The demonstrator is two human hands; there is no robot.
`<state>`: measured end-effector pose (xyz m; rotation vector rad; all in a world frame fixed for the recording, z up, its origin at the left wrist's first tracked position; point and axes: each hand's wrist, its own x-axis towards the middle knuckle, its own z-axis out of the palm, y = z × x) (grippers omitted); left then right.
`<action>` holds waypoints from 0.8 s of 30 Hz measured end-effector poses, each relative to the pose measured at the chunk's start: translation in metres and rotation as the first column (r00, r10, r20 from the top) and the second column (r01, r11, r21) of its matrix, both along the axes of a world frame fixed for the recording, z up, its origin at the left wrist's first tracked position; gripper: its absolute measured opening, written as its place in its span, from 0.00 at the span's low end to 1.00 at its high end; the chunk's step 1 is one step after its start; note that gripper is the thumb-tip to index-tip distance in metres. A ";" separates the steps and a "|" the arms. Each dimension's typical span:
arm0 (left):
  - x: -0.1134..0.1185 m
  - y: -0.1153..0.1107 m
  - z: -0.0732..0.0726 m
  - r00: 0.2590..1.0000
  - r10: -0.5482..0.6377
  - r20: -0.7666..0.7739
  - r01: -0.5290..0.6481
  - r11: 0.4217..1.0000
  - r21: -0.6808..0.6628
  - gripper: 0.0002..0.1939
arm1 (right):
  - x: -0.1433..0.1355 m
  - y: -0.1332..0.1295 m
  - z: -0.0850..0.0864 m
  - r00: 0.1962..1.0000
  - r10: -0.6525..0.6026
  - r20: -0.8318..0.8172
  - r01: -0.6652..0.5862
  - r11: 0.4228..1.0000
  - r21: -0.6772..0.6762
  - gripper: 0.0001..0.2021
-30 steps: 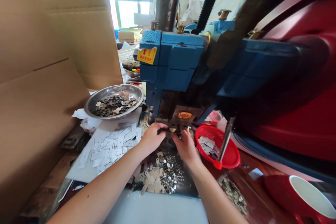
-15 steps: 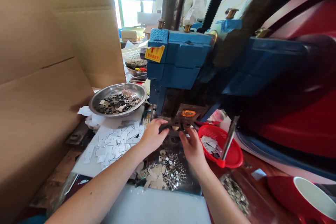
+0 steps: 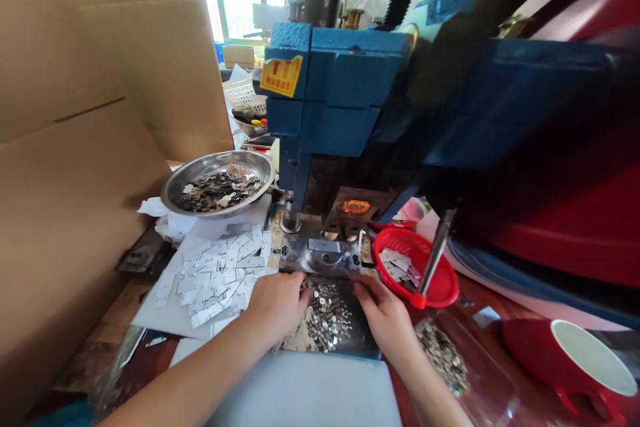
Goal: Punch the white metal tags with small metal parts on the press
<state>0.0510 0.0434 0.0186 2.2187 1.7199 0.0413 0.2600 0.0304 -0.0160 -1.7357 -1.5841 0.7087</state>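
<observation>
Round-headed metal pins between left grip and right grip; press die block just beyond. Can't tell whether either's closed.

head view looks forward and down, near the press
</observation>
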 end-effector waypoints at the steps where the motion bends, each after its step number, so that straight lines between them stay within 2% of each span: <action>1: 0.001 -0.001 0.000 1.000 0.005 -0.010 -0.005 1.000 -0.004 0.17 | 0.001 -0.001 -0.001 1.000 -0.003 0.003 0.003 1.000 -0.004 0.15; 9: 0.001 -0.001 0.004 0.993 0.108 0.051 -0.101 0.988 -0.120 0.18 | 0.003 0.000 -0.005 0.998 0.018 0.055 -0.020 0.999 0.038 0.15; 13: 0.001 -0.002 0.005 0.994 0.091 0.057 -0.085 0.991 -0.106 0.18 | -0.006 -0.009 0.002 0.981 0.126 0.147 -0.145 0.981 0.128 0.13; 16: -0.001 -0.003 0.005 0.994 0.076 0.074 -0.067 0.991 -0.114 0.19 | -0.020 -0.025 0.012 0.908 0.324 0.264 -0.368 0.920 0.137 0.11; 19: -0.003 -0.001 0.005 0.993 0.092 0.068 -0.083 0.988 -0.134 0.19 | -0.034 -0.040 0.018 0.781 0.490 0.388 -0.542 0.840 0.030 0.10; 21: -0.003 0.000 0.005 0.993 0.097 0.065 -0.088 0.988 -0.128 0.18 | -0.040 -0.045 0.019 0.734 0.522 0.435 -0.570 0.821 -0.023 0.12; 24: -0.002 0.000 0.002 0.992 0.093 0.087 -0.083 0.991 -0.109 0.17 | -0.043 -0.046 0.016 0.723 0.511 0.465 -0.559 0.828 -0.040 0.12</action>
